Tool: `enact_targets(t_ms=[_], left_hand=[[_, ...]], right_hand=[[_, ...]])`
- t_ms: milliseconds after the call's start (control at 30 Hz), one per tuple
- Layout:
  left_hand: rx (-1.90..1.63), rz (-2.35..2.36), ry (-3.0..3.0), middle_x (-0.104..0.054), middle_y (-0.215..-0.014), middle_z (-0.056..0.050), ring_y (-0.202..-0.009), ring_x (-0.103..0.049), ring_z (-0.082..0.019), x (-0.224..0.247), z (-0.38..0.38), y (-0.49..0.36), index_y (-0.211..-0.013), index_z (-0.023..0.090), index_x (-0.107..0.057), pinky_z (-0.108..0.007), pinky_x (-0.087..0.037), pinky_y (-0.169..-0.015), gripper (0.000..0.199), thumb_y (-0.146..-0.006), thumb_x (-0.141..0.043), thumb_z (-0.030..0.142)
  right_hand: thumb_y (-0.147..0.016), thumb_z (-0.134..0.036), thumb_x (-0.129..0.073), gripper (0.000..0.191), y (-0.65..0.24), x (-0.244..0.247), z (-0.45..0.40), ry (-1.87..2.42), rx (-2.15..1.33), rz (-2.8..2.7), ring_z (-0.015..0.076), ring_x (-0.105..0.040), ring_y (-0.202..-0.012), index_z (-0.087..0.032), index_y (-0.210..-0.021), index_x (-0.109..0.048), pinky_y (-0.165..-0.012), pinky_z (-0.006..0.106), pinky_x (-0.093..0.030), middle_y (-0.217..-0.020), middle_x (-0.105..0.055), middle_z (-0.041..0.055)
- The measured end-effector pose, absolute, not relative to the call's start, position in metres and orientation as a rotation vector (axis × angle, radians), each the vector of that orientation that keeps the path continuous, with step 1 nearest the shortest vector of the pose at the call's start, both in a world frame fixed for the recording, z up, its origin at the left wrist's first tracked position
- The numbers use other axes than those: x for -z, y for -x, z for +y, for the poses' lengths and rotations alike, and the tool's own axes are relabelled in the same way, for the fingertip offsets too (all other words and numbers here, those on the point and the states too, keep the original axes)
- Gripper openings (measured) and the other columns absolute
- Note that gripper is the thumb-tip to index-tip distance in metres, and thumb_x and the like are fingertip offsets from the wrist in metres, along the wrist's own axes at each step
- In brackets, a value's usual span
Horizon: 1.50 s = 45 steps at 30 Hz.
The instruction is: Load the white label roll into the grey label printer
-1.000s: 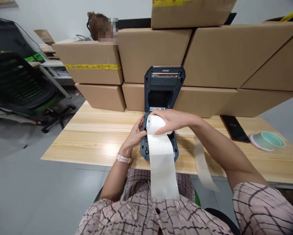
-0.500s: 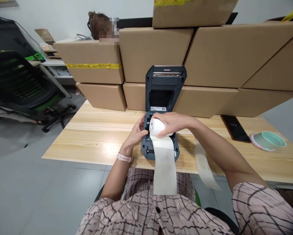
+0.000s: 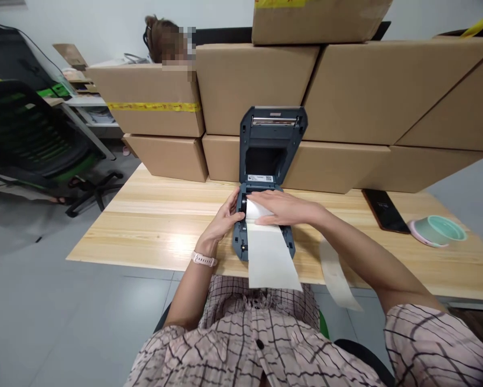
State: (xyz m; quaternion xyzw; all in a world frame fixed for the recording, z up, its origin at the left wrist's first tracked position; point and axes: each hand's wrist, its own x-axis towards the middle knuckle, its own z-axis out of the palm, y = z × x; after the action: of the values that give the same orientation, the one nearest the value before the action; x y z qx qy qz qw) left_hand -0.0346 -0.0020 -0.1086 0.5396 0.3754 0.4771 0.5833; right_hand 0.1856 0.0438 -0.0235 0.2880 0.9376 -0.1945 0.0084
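A dark grey label printer (image 3: 274, 141) stands on the table with its lid tipped up. Inside its base sits a white label roll (image 3: 258, 211), whose loose strip of labels (image 3: 269, 258) runs forward past the table's front edge. My left hand (image 3: 224, 217) grips the left wall of the base, thumb on the inner side. Over the roll, my right hand (image 3: 288, 207) is closed on it from the right, covering its right part. Another label strip (image 3: 336, 274) hangs over the table edge beneath my right forearm.
Stacked cardboard boxes (image 3: 257, 80) line the back of the wooden table (image 3: 116, 231). To the right lie a phone (image 3: 384, 211) and a green bowl-like container (image 3: 447, 231). An office chair (image 3: 32, 129) is at left; a person's head (image 3: 164, 40) shows behind the boxes.
My right hand has lowered the roll into the printer base. The strip's loose end has shifted up and away from my lap. My left hand stays in place.
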Motion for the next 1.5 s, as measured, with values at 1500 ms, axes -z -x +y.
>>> enact_targets(t_ms=[1500], left_hand=[[-0.937, 0.898, -2.572, -0.066, -0.145, -0.011, -0.145, -0.055, -0.026, 0.089, -0.147, 0.006, -0.147, 0.02, -0.055, -0.049, -0.049, -0.12, 0.049, -0.099, -0.061, 0.028]], right_hand=[[-0.107, -0.067, -0.004, 0.078, -0.22, -0.071, 0.129, -1.75, 1.575, 3.205, 0.022, -0.057, -0.137, -0.02, -0.148, -0.052, -0.12, 0.046, -0.04, -0.148, -0.063, 0.0059]])
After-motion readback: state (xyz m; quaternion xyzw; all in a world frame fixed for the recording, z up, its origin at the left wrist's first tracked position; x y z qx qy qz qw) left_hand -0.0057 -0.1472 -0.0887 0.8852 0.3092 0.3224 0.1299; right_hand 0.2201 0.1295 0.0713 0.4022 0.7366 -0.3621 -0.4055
